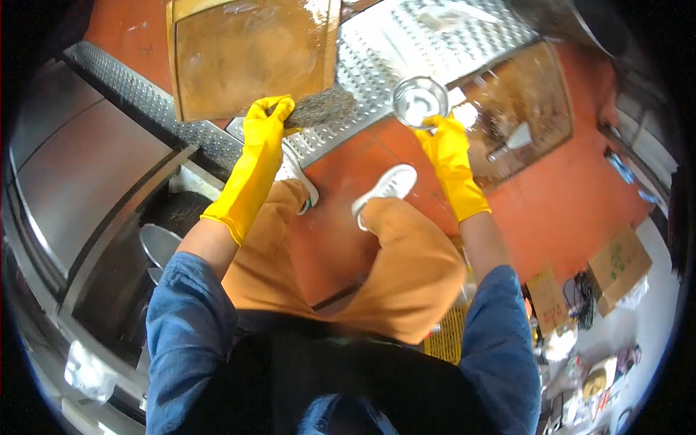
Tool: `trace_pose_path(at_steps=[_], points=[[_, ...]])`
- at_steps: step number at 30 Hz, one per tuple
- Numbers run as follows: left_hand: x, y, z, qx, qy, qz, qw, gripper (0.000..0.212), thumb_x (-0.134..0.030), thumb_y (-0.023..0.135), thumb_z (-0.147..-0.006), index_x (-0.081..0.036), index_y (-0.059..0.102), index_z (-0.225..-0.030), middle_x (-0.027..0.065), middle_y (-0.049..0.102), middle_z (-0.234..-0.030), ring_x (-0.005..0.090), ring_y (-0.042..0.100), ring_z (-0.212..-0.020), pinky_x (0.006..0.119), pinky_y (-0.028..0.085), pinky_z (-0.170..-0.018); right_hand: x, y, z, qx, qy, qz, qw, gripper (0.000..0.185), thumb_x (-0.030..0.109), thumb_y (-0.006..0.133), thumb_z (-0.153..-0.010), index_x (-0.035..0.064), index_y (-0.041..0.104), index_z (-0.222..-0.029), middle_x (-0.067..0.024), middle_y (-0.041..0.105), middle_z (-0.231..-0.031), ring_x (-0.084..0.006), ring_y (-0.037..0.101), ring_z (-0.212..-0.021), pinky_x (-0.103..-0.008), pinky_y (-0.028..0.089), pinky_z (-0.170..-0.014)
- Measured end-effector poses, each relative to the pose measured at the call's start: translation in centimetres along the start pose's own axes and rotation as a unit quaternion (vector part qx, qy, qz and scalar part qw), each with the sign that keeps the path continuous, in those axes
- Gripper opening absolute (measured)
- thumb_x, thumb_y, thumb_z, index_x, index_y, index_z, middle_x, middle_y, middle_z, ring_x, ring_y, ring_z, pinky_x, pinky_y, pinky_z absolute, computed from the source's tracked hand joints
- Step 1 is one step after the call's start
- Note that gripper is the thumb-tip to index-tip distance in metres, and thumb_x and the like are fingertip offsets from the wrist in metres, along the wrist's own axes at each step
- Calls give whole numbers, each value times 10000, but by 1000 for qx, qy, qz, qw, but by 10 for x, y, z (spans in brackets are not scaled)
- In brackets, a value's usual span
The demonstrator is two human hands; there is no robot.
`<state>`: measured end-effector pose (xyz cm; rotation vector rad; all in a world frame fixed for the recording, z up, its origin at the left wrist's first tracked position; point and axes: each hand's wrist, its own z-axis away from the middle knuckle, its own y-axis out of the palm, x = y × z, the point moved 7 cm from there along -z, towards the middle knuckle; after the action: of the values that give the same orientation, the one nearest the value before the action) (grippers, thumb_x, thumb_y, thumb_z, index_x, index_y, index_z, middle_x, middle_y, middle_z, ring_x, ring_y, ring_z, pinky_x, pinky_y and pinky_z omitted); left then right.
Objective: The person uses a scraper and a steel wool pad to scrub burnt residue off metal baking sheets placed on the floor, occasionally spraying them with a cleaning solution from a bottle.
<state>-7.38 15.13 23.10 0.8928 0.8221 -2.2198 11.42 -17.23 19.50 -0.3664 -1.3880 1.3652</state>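
Both my hands wear yellow rubber gloves. My left hand (271, 117) grips one end of a grey-brown bristly scrubber (323, 107), beside the lower right corner of a large brown panel (250, 60) with a raised rim. My right hand (443, 133) holds a round metal bowl (420, 102) by its near edge; what lies in the bowl is unclear. Below the bowl and the scrubber runs a perforated metal grating (375, 81). Right of my right hand, a scraper with a pale blade (514, 140) rests on a second wet brown panel (549, 103).
Red tiled floor (337, 244) lies around my white shoes (389, 185). Steel equipment (81, 152) with a dark recess stands at left. Cardboard boxes (620, 266), a yellow basket (446, 337) and assorted items are at lower right. A large metal vessel (565, 22) is at upper right.
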Motion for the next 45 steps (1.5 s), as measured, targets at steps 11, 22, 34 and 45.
trace_pose_path(at_steps=[11,22,34,45], points=[[109,76,-163,226,-87,182,953,263,-144,596,-991,16,616,-1199,119,678,-1094,262,672,-1003,431,566,-938,-16,94,-119,-38,-83,65,994,438,257,791,-796,212,682,-1218,-113,695,-886,-333,661,-850,-416,536,-775],[58,182,-55,479,-135,89,863,323,-210,524,-1012,-75,498,-1304,101,640,-1140,226,632,-1106,381,532,-946,80,73,-42,-134,-86,-303,940,786,216,782,-841,32,382,-1492,-205,525,-1413,-336,524,-1291,-387,462,-1028],[90,125,-25,511,-169,-40,842,382,-349,593,-997,-69,620,-1256,118,673,-1217,238,659,-1043,400,510,-956,53,75,-45,17,-32,-148,988,436,306,708,-880,134,610,-1268,-86,701,-1064,-220,662,-964,-330,507,-853],[188,31,-36,326,-228,24,917,425,-393,565,-1004,-81,611,-1288,115,695,-1179,229,683,-973,399,557,-861,35,111,-189,-9,-183,268,946,281,333,664,-888,106,703,-1049,-177,698,-1084,-392,644,-1041,-490,511,-881]])
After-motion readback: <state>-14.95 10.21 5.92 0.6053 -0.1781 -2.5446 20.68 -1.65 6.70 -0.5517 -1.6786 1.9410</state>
